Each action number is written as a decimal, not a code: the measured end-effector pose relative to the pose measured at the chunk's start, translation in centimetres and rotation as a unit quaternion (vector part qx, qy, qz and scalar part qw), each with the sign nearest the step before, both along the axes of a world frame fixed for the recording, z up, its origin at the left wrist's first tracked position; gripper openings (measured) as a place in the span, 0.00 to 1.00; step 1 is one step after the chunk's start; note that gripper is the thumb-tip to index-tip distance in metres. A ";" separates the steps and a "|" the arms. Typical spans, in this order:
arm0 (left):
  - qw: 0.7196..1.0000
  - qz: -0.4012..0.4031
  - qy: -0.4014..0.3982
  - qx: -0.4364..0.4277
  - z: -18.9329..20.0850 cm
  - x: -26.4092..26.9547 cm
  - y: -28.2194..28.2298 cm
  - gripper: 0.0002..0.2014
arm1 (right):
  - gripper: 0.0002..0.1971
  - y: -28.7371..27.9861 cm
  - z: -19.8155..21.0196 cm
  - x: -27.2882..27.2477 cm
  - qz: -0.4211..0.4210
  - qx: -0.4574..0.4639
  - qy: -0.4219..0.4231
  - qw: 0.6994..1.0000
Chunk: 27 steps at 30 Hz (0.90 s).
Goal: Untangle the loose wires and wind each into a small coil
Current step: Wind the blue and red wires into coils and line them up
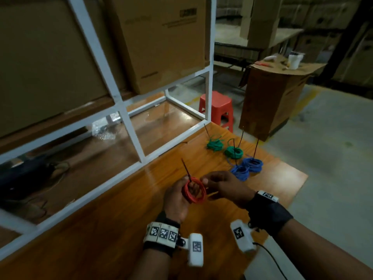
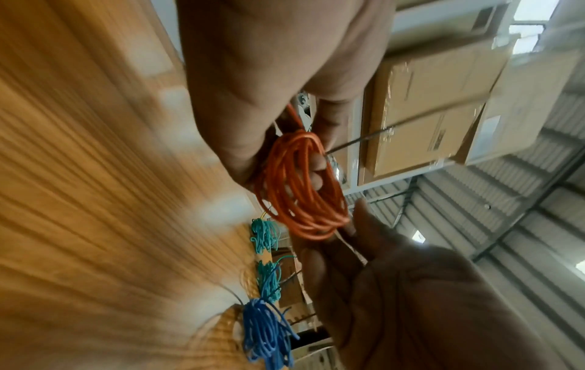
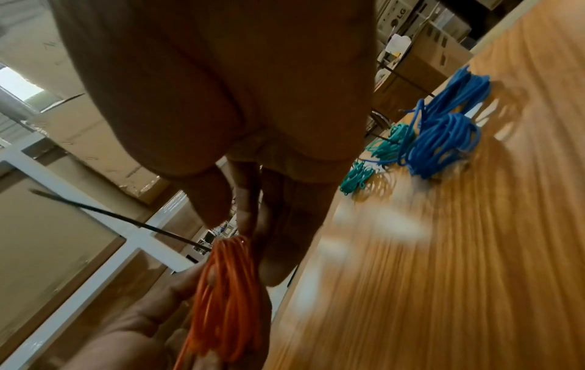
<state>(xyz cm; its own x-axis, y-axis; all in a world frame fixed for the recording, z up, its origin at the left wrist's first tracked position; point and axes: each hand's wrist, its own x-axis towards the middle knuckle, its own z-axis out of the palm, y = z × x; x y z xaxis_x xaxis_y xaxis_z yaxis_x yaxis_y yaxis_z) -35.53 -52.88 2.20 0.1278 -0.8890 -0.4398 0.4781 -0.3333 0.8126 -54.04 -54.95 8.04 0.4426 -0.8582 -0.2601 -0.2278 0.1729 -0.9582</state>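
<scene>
The left hand [image 1: 177,199] holds a red wire coil [image 1: 194,189] in its curled fingers, above the near part of the table. A bare dark wire end [image 1: 186,168] sticks up and away from the top of the coil. The right hand [image 1: 224,185] meets the coil from the other side, thumb and fingertips pinching its rim; in the left wrist view the coil [image 2: 300,185] hangs between the two hands, and in the right wrist view it [image 3: 226,280] is seen edge-on against the left palm.

The hands work over a glossy orange-brown wooden table [image 1: 125,235]. Farther along it, near the far right corner, lie four finished coils well apart from the hands: two green coils [image 1: 215,145] [image 1: 234,152] and, nearer, two blue coils [image 1: 240,173] [image 1: 252,164], the blue pair touching. Each has a dark wire end standing up from it.

A white metal frame [image 1: 129,128] stands on the table's left side, close beside the hands. Behind its bars are large cardboard boxes [image 1: 161,43] and a crumpled clear plastic bag [image 1: 105,128] on the lower level.

Beyond the table's far edge a red plastic stool [image 1: 219,110] stands on the grey concrete floor [image 1: 323,150]. To its right is a tall cardboard box [image 1: 270,102] with a white cup [image 1: 293,60] and small bits on top. More boxes and a workbench fill the dim room behind.
</scene>
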 end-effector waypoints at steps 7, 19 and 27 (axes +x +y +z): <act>0.998 -0.018 -0.063 0.017 2.2 -5.2 -5.7 0.20 | 0.15 -8.3 -2.8 -3.4 -0.017 0.021 0.011 1.000; 0.975 0.030 -0.198 0.095 -0.1 -3.9 -5.4 0.17 | 0.20 -16.0 -6.8 -4.7 -0.082 -0.079 0.265 0.957; 0.962 0.085 -0.241 0.093 0.2 0.7 -0.9 0.14 | 0.19 -14.3 -4.9 -2.6 -0.049 -0.186 0.390 0.900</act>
<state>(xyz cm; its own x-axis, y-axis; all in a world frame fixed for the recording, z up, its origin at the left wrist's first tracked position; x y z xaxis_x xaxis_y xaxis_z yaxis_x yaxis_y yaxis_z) -34.88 -53.80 2.38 0.4942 -0.7487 -0.4418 0.1205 -0.4443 0.8877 -56.67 -69.24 3.10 0.1668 -0.9751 -0.1458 -0.8581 -0.0707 -0.5085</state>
